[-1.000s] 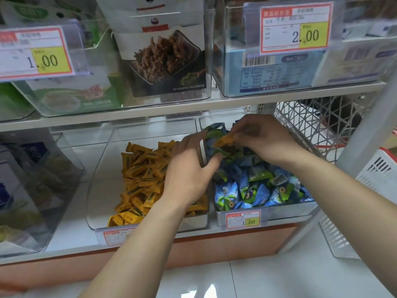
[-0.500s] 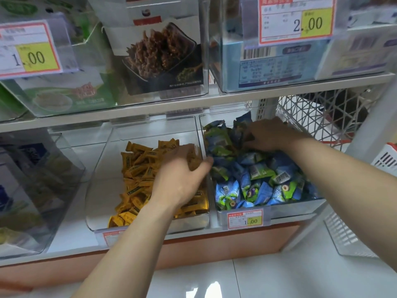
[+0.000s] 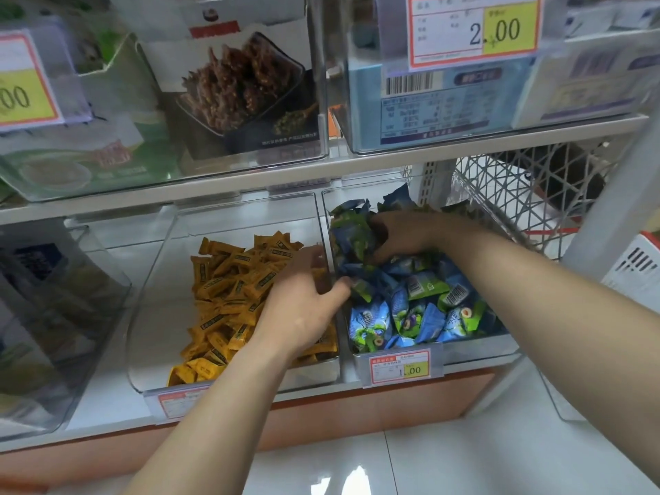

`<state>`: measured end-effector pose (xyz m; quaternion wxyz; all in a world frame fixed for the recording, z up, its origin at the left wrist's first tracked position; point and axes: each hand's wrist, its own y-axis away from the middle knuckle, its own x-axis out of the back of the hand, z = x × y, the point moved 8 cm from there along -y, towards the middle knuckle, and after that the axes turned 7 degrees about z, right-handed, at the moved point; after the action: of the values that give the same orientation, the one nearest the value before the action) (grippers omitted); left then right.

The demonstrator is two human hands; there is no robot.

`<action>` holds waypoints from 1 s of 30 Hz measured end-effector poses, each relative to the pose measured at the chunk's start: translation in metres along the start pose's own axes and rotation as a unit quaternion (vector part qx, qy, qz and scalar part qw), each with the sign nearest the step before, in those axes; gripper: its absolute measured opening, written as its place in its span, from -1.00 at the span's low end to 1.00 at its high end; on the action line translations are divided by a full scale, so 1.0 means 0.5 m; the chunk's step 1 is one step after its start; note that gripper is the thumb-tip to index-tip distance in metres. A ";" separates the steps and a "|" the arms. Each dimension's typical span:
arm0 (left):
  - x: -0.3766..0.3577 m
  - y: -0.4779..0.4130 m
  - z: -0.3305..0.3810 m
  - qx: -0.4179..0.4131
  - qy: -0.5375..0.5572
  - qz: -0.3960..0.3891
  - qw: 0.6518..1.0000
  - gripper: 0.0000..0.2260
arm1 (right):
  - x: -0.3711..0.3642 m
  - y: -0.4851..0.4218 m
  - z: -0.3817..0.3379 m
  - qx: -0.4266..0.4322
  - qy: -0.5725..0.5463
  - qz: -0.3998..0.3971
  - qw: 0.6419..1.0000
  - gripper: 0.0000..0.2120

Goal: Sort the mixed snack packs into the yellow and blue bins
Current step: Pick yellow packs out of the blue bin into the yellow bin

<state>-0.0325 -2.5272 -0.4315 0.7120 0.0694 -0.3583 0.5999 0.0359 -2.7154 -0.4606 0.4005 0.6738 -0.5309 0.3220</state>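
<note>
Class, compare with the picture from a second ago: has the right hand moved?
Yes. The right hand has gone from beside the top of the divider down and slightly right, into the blue packs at the back of the blue bin.

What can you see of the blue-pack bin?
The blue bin is a clear plastic tub on the lower shelf, right of the yellow bin, heaped with blue-and-green packs. A 1.00 price tag hangs on its front. The right hand grips packs at its back; the left hand's thumb reaches its left wall.
</note>
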 end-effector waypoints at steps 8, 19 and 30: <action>0.000 0.001 0.003 -0.019 -0.002 -0.005 1.000 -0.53 | -0.018 -0.013 0.007 -0.006 -0.027 0.004 1.000 -0.70; 0.006 0.000 -0.002 -0.009 0.024 -0.012 1.000 -0.48 | 0.055 0.036 0.003 0.024 -0.143 0.084 0.986 -0.72; -0.008 -0.007 0.009 -0.048 -0.119 0.006 0.992 -0.46 | 0.042 0.083 -0.059 0.022 -0.316 -0.042 0.948 -0.69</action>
<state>-0.0315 -2.5336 -0.4296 0.6630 0.1036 -0.4694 0.5739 0.0003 -2.7039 -0.4202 0.2107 0.7711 -0.5945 0.0868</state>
